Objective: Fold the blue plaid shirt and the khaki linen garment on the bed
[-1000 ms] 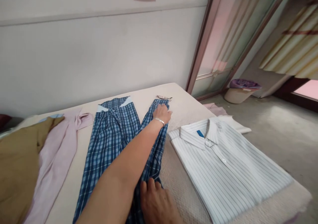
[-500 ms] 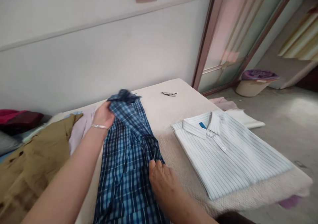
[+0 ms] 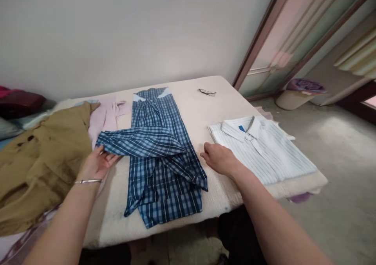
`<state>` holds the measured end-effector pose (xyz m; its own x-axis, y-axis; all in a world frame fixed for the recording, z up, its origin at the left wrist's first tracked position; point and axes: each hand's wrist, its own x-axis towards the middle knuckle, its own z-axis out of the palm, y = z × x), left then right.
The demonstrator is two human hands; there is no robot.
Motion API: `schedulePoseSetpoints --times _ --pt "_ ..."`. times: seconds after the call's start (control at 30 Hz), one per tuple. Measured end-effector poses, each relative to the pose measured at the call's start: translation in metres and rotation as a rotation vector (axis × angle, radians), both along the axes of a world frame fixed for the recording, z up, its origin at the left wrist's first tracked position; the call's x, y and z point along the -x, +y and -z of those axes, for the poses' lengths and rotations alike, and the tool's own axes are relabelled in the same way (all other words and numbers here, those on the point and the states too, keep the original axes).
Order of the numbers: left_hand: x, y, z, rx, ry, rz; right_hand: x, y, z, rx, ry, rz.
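A blue plaid shirt [image 3: 164,179] lies lengthwise on the cloth-covered table, its sides turned in at the far end. My left hand [image 3: 98,161] pinches the end of one sleeve [image 3: 141,141], which stretches leftward across the shirt body. To the right of the plaid shirt, my right hand [image 3: 219,157] hovers with fingers curled together and nothing visible in them. It is apart from the plaid shirt and beside a folded white striped shirt [image 3: 264,151], whose collar faces the wall.
Khaki clothing [image 3: 49,155] and a pale pink garment [image 3: 107,114] lie at the left. Eyeglasses [image 3: 207,92] rest near the table's far edge. A wall [image 3: 132,34] stands behind the table [image 3: 190,104]. A bin [image 3: 296,98] stands on the floor at right.
My left hand has come nearer and left, swinging the sleeve across the shirt. My right hand has let go of the plaid shirt and moved right. The view has shifted.
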<state>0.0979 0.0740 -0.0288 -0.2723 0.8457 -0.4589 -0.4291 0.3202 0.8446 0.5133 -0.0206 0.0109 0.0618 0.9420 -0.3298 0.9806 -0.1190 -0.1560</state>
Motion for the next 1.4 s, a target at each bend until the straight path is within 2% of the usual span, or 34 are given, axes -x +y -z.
schedulePoseSetpoints --times 0.2,0.33,0.4,0.5,0.63,0.73,0.8,0.87,1.03,1.13,1.23,1.4 --pt "-0.008 0.001 -0.022 -0.170 -0.053 0.005 0.016 -0.004 0.003 0.163 0.001 -0.093" --pt "-0.014 -0.003 -0.041 -0.336 -0.038 0.030 0.026 -0.003 0.011 0.137 -0.076 -0.106" --pt "-0.012 -0.002 -0.045 -0.376 -0.053 0.020 0.029 -0.001 0.015 0.119 -0.093 -0.100" --pt "-0.002 0.000 -0.038 -0.318 -0.066 -0.069 0.031 0.003 0.018 0.126 -0.073 -0.108" --pt "0.006 0.002 -0.018 -0.074 -0.020 -0.276 0.024 0.004 0.021 0.131 -0.051 -0.137" --pt "0.002 -0.002 -0.007 -0.013 -0.013 -0.305 0.013 0.012 0.028 0.123 -0.014 -0.116" --pt "-0.003 -0.006 -0.005 0.002 -0.014 -0.292 0.009 0.033 0.034 0.083 0.056 -0.057" --pt "-0.007 -0.010 -0.007 0.013 -0.018 -0.284 0.010 0.069 0.039 0.014 0.103 0.025" --pt "-0.014 -0.021 -0.016 0.005 -0.075 -0.241 0.045 0.201 0.039 -0.141 0.047 0.160" --pt "-0.014 -0.025 -0.019 -0.024 -0.084 -0.243 0.073 0.265 0.043 -0.181 0.017 0.211" --pt "-0.012 -0.027 -0.018 -0.038 -0.071 -0.253 0.092 0.299 0.053 -0.216 -0.004 0.200" --pt "-0.007 -0.029 -0.011 -0.037 -0.039 -0.222 0.087 0.314 0.071 -0.246 -0.026 0.190"
